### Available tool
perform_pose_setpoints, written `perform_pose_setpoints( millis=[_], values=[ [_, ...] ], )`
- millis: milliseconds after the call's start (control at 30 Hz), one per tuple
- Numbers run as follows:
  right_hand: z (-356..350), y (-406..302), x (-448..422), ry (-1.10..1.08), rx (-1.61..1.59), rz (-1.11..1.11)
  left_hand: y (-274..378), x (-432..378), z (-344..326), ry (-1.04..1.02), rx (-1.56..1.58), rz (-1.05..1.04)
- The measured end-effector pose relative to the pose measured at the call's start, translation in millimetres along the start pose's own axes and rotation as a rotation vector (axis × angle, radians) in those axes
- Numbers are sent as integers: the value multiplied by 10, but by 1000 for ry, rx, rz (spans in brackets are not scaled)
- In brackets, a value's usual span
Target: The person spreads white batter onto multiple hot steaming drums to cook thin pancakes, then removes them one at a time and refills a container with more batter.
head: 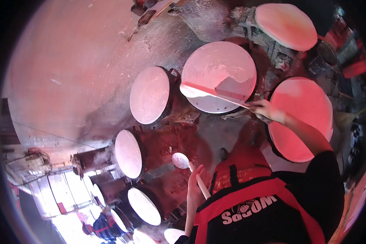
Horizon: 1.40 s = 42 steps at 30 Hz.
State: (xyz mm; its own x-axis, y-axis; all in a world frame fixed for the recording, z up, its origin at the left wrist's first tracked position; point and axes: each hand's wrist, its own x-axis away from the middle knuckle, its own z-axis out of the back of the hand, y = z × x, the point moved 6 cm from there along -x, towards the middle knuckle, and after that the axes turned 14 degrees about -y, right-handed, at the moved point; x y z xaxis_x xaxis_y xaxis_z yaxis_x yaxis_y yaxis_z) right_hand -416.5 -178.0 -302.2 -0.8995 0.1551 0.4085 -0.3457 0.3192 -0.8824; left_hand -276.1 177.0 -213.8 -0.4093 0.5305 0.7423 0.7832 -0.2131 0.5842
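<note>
My right hand [270,111] grips one end of a long thin stick [215,94]. The stick reaches across a large round pan [254,80] of whitish liquid. A wrinkled pale film [210,62] covers the pan's far part, and a white fold [192,92] of it lies at the stick's far end. On the near side the liquid surface [207,105] is smooth, with dark specks. My left hand [196,184] holds a ladle [181,160] by its pale handle, near my red apron [241,170]. The ladle's round bowl is apart from the pans.
Several more round pans stand around me, including one at the right [302,119] and one at the left [150,95]. A bucket [323,55] is at upper right. Steam [105,157] rises at left. Another person [105,227] is near the bright windows [70,189].
</note>
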Motion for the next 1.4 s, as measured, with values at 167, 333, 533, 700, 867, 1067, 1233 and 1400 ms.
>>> perform_pose_setpoints(
  millis=[167,333,533,700,867,1067,1233,1400],
  values=[
    [-139,384,153,536,-247,220,294,-386,175,-141,-17,36],
    [-1064,470,126,362,-242,99,601,-650,536,-356,-58,107],
    [-1883,926,519,662,-481,152,754,-893,1387,-227,-117,218],
    [-2081,863,-1824,661,-719,747,415,-985,2708,-326,-94,128],
    [-1551,-102,-3656,1144,-214,630,193,-642,3134,-575,602,329],
    [-2213,-194,-3569,1293,-358,499,357,-318,3284,-197,514,210],
    [-2286,761,-3180,1139,-506,649,457,-774,3154,-345,110,176],
    [-2282,814,-2224,1083,-444,467,625,-646,2751,-426,12,-67]
  ],
)
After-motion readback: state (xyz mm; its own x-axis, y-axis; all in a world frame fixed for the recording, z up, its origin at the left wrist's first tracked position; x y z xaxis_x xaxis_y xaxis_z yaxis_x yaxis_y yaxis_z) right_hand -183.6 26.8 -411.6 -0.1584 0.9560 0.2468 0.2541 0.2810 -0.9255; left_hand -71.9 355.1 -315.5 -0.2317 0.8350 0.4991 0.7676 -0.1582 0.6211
